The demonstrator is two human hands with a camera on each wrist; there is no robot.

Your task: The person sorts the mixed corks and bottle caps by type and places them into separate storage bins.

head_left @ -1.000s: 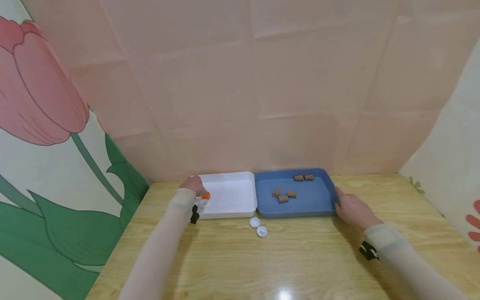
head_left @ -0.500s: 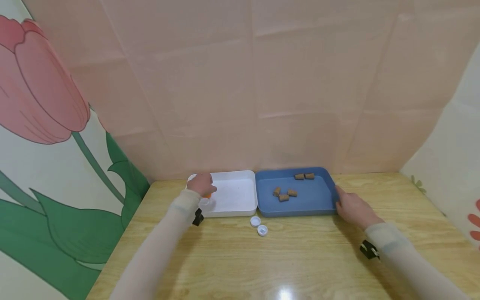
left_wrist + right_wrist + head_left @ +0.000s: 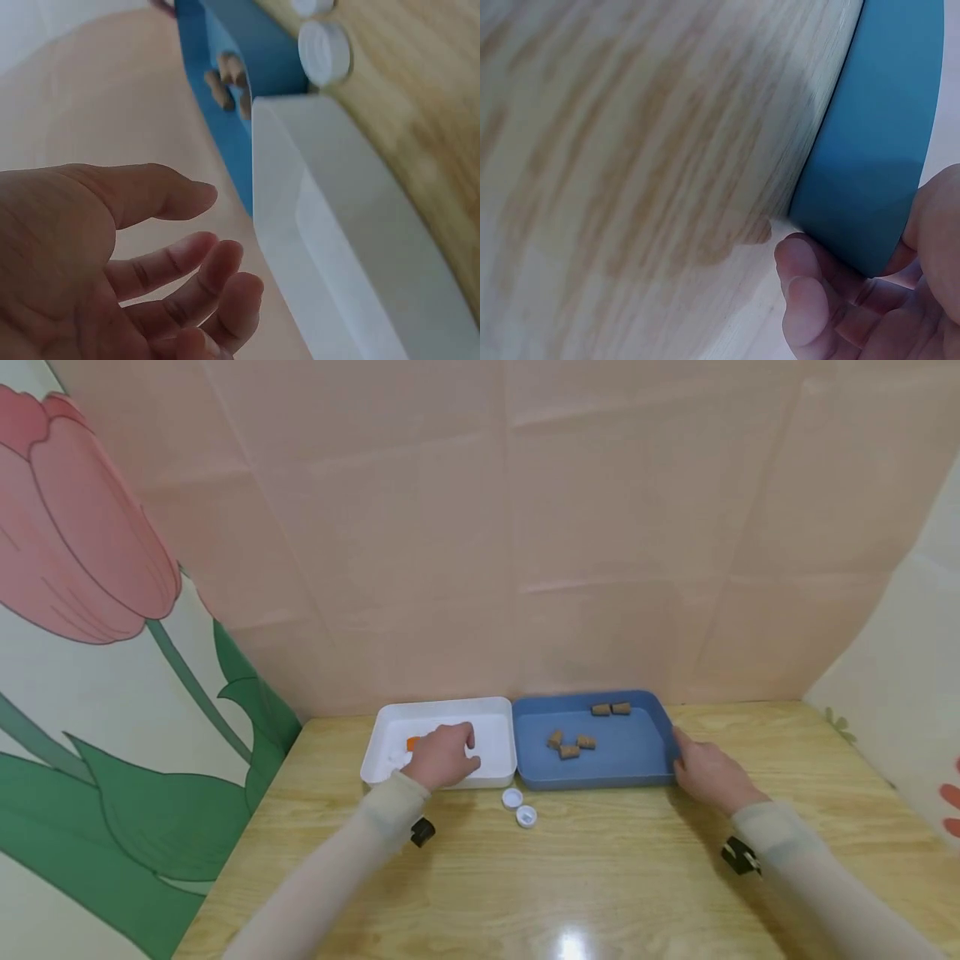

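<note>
My left hand [image 3: 444, 755] is over the white tray [image 3: 495, 735], thumb and fingers apart. In the left wrist view, nothing lies between its fingertips [image 3: 202, 196]. A small orange piece [image 3: 412, 743] and a pale, partly hidden piece [image 3: 397, 762] lie in that tray, left of the hand. My right hand [image 3: 712, 777] grips the right end of the blue tray [image 3: 630, 756]; in the right wrist view its thumb and fingers curl round the tray's corner [image 3: 862, 225]. Inside the blue tray are several brown corks [image 3: 569, 752], two of them [image 3: 611, 709] near the back wall.
Two round white caps [image 3: 512, 798] [image 3: 526, 816] lie on the wooden table [image 3: 562, 877] in front of where the trays meet. A pinkish cloth backdrop [image 3: 420, 568] rises behind the trays. A panel with a painted tulip [image 3: 97, 535] stands at the left.
My left hand has left the orange piece at the white tray's left side and moved right and nearer, its fingers now apart. The right hand stays at the blue tray's end.
</note>
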